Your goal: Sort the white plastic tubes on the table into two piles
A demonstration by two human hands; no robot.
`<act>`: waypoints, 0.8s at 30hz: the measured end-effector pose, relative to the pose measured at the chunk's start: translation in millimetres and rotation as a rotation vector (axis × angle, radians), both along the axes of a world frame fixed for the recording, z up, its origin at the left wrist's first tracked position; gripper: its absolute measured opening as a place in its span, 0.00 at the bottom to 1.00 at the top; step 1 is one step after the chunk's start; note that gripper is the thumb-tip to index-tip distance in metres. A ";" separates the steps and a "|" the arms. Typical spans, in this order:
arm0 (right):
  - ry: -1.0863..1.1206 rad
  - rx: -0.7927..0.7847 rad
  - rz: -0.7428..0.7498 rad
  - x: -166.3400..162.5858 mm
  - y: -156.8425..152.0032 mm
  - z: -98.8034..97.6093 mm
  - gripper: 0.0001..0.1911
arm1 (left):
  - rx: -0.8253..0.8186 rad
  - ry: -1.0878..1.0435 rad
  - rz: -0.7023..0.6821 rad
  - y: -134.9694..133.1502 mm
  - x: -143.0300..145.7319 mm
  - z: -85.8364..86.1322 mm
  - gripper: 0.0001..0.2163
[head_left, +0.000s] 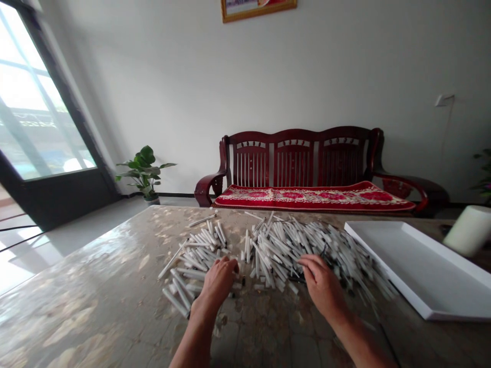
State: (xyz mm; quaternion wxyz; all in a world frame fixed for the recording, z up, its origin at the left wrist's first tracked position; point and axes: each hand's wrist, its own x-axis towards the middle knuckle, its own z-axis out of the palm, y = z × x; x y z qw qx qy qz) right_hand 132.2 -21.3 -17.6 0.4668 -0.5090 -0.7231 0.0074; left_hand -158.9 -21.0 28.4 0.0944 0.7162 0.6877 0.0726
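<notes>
A large heap of slim white pen-like tubes (284,240), some with dark ends, spreads over the middle of the table. To its left lies a smaller group of similar white tubes (199,250). My left hand (219,278) is at the right edge of that smaller group, its fingers curled in; whatever they hold is hidden. Over the near side of the large heap is my right hand (322,283), thumb and fingers drawn together and pointing left. I cannot make out what is in its fingertips. Short white pieces (293,288) lie loose between the hands.
A shallow white tray (418,266) stands on the patterned table (115,276) at right, with a white roll (468,231) beside it. Behind the table is a dark red wooden bench (295,158) with a red cloth. A potted plant (143,168) stands near the glass door (46,102).
</notes>
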 end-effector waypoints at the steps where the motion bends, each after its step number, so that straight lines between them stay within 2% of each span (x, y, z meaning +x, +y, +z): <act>1: 0.010 -0.002 0.009 -1.2 -0.6 0.5 0.15 | 0.006 -0.008 -0.011 1.7 3.7 -1.5 0.11; 5: 0.058 -0.013 0.042 -6.0 -2.7 3.6 0.15 | 0.045 -0.052 -0.070 8.6 18.4 -9.4 0.09; 8: 0.103 -0.028 0.063 -8.2 -3.5 5.1 0.15 | 0.131 -0.165 -0.115 12.9 25.5 -14.0 0.09; 11: 0.158 -0.049 0.079 -9.9 -3.5 3.9 0.14 | 0.326 -0.459 -0.077 15.8 30.8 -14.1 0.11; 15: 0.223 -0.132 0.114 -14.2 -4.7 0.8 0.14 | 0.561 -1.066 0.057 17.7 42.7 -11.6 0.13; 17: 0.241 -0.207 0.153 -17.2 -7.5 1.4 0.15 | 0.562 -1.402 0.162 18.1 50.8 -11.4 0.18; 20: 0.268 -0.343 0.217 -21.9 -14.3 6.3 0.18 | 0.449 -1.818 0.309 18.2 62.6 -11.9 0.24; 24: 0.368 -0.514 0.302 -27.0 -20.3 13.6 0.24 | 0.293 -2.070 0.354 15.0 75.3 -12.6 0.25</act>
